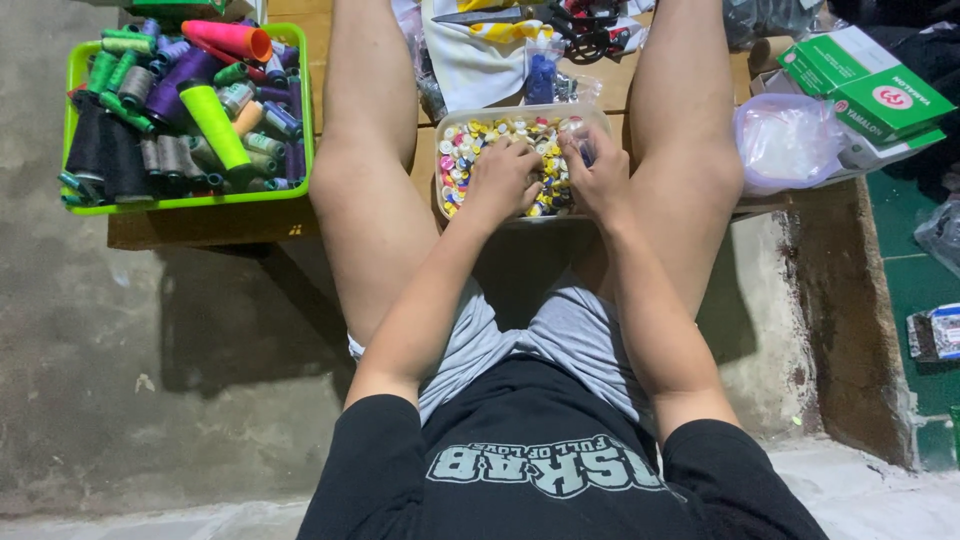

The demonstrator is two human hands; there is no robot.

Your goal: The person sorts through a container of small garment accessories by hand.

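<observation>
Buttons, mixed colours, fill clear tub on worktop; L hand & R hand both curled, digging in; grip unclear.

Clear plastic tub of glossy buttons — rough wooden board, matt concrete floor.

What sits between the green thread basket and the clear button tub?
Head view: the person's bare leg lies between the green basket and the clear tub of buttons.
</observation>
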